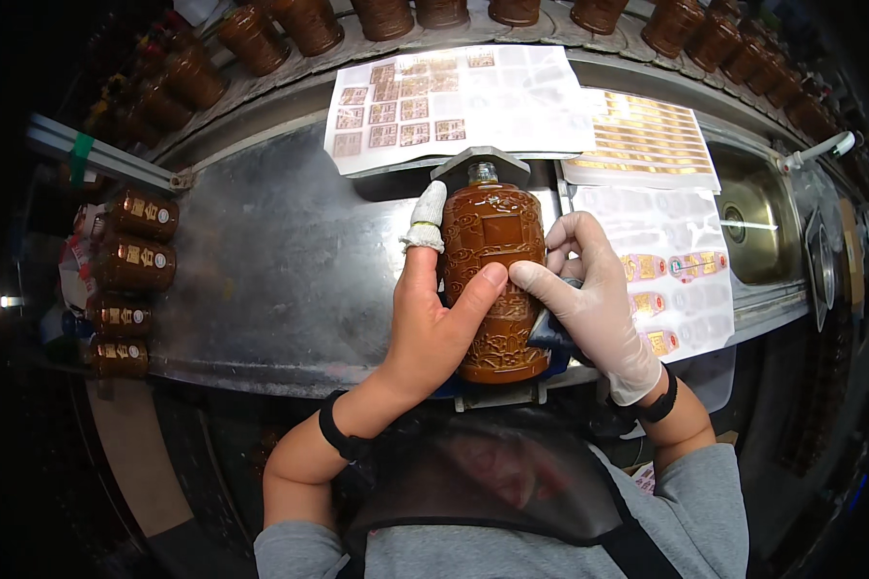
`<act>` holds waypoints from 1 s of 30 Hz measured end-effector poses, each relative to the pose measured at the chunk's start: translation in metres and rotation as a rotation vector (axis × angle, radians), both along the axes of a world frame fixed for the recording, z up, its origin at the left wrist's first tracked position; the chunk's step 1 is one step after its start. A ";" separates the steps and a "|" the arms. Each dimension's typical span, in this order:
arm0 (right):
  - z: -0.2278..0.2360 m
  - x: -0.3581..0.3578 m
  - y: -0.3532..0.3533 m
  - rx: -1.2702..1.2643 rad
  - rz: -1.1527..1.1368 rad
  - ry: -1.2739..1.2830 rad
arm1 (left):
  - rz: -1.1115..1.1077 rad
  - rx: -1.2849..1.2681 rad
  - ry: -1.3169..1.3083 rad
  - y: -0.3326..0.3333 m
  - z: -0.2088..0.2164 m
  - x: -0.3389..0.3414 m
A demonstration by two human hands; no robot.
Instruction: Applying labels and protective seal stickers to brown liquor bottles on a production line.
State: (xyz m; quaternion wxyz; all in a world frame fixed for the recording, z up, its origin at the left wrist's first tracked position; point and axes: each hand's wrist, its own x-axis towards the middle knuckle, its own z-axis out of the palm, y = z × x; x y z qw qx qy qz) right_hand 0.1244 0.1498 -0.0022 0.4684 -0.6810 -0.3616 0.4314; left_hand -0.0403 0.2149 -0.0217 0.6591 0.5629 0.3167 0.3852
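Observation:
A brown bottle [493, 224] with raised, embossed patterns lies in front of me, its clear neck pointing away toward a grey metal stop [483, 158]. My left hand [428, 304] grips its left side, the thumb pressed on its face. A white cloth cover [428, 214] wraps that hand's index finger, which stretches along the bottle toward the neck. On the other side, my right hand [589, 294], in a thin white glove, rests its thumb tip on the bottle's face close to my left thumb. Its fingers curl beside the bottle and are partly hidden.
Label sheets [396, 121] lie behind the bottle; striped gold sheets [652, 140] and pink-gold label sheets [686, 280] lie at right. Beyond them is a sink [751, 227]. Several labelled brown bottles [137, 265] stand at left. More brown bottles [304, 24] line a conveyor at the back.

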 end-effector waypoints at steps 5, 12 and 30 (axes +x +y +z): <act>-0.006 0.000 0.007 0.031 0.001 -0.046 | 0.055 0.004 0.002 0.002 -0.001 0.004; 0.003 0.004 0.012 -0.006 0.007 0.069 | 0.036 -0.098 -0.061 0.004 0.006 0.002; -0.004 0.000 -0.004 0.026 0.049 0.053 | -0.082 -0.185 -0.155 -0.001 0.005 -0.005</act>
